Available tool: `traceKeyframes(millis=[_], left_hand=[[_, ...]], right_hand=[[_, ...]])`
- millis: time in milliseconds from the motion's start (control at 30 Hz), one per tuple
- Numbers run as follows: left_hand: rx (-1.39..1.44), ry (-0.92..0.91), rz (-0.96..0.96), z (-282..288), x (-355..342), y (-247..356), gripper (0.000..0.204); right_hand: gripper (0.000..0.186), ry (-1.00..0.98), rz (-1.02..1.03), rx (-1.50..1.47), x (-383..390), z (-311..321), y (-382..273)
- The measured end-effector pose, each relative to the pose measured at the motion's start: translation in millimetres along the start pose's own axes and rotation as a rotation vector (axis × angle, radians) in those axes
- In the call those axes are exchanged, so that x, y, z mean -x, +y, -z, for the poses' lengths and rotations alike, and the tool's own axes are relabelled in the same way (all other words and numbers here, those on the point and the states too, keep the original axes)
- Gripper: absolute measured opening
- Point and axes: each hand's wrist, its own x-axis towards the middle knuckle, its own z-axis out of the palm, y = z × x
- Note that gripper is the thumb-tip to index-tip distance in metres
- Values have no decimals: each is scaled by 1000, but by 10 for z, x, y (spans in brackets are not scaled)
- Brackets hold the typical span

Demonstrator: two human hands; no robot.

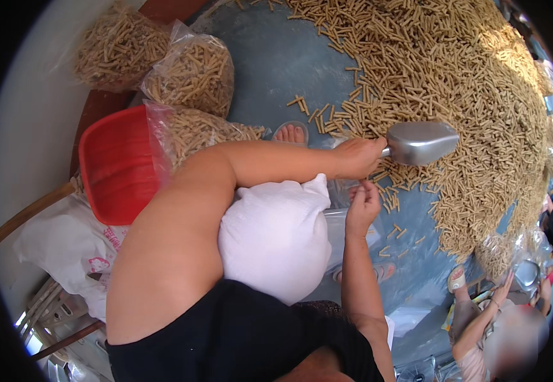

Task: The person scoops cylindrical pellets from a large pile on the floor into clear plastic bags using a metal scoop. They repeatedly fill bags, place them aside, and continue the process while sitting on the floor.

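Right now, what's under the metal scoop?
Tan stick-shaped pieces show around the bowl of the metal scoop, whose handle is in the left hand. The bowl covers whatever lies directly beneath, and whether it touches the pile is unclear.

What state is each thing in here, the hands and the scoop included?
Left hand: closed on the handle of the metal scoop
Metal scoop: held, bowl pointing right
Right hand: curled, grip unclear
Tan sticks: many loose, heaped on the floor
Clear bags at upper left: filled with sticks
Red plastic pan: partly hidden by a bag
White cloth: bunched, bulging
White sack: crumpled
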Motion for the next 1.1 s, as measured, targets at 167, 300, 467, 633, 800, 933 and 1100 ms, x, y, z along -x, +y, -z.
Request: traceKeyframes(millis=[167,300,467,633,800,933,1100], left_hand=[[210,-19,-164,179,227,-87,53],[204,-28,-106,323,424,-327,65],[165,-182,144,792,817,-487,59],[-280,-13,331,657,1080,-565,45],[-7,-190,468,372,1089,-970,55],[13,-220,310,54,1164,-1464,72],[191,-368,634,300,960,-1131,87]], right_hand=[[43,-107,-95,-720,-470,-250,-534],[43,-373,-6,-801,-710,-511,-851],[34,-568,-267,-271,-919,-852,-947],[36,-581,-123,378,-1232,-1169,-561],[37,-753,-100,509,-1317,-1463,-134],[41,-429,82,677,-1129,-1094,-297],[33,-46,38,768,-1064,100,-175]])
